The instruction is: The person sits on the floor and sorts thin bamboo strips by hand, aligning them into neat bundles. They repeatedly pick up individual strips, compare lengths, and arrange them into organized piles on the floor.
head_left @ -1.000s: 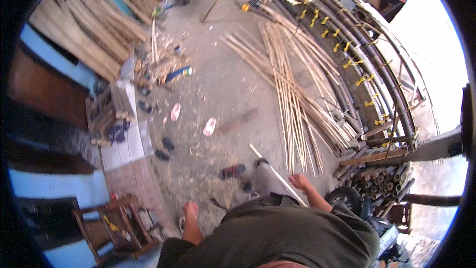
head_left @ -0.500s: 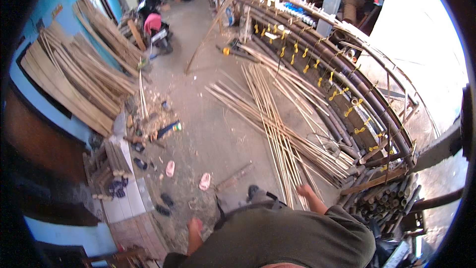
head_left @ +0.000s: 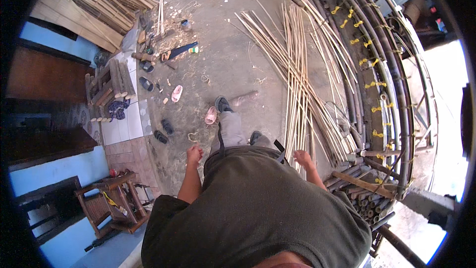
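Note:
My left hand point(head_left: 195, 154) hangs beside my left hip, its fingers loosely curled with nothing visible in them. On the other side, my right hand point(head_left: 301, 158) is held out from the hip, fingers partly apart and bare. Nearest to it, beyond on the floor, lies a crossed pile of long, thin bamboo strips point(head_left: 296, 77). One foot in a dark sandal point(head_left: 223, 104) is stepping forward, close to a pink slipper point(head_left: 210, 115). A pair of dark sandals point(head_left: 163, 130) lies on the ground ahead of my left hand.
A hand saw point(head_left: 178, 51) lies among shavings. A low bamboo stool point(head_left: 106, 87) stands on the tiles at left, with a wooden chair point(head_left: 111, 203) nearer. At right runs a long rack of poles point(head_left: 391, 69) with yellow ties; cut bamboo point(head_left: 369, 201) is stacked below.
My view has tilted down, showing more of my body and legs. The strips and slippers sit higher in the picture, and one foot has come forward. Both hands remain at my sides.

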`<state>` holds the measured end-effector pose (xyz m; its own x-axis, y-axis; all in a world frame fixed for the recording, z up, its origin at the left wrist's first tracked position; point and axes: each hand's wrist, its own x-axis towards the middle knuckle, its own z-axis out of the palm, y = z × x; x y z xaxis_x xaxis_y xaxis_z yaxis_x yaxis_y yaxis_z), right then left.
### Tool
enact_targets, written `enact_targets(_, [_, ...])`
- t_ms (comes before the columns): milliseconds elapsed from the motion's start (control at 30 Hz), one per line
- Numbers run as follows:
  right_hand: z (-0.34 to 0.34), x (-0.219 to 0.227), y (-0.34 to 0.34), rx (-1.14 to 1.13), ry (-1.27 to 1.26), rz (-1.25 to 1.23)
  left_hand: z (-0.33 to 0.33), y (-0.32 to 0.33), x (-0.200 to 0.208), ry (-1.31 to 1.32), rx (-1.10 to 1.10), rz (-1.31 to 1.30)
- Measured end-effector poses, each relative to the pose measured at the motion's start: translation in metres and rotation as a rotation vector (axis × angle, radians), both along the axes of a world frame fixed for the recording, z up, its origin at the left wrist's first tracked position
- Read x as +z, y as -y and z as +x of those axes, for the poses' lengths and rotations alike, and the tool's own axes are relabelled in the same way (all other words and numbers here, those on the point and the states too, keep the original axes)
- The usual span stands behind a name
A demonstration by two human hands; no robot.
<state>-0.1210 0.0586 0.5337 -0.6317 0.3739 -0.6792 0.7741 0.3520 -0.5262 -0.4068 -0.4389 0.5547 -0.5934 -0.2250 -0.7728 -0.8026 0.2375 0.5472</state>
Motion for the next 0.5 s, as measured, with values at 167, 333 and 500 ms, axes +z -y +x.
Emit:
enact_targets(167, [-0.068, -0.027, -0.015, 0.231, -0.051, 0.044, -0.022, 0.041, -0.057, 0.130, 0.074, 0.057])
enact_targets(333, [-0.248, 0.006, -0.014, -0.131, -0.179, -0.011, -0.141, 0.078, -0.119, 0.135, 0.090, 0.184])
enact_targets(500, [-0.355, 0.039, -0.001, -0.242, -0.283, -0.086, -0.203, 0.087, -0.060, 0.084, 0.135, 0.075])
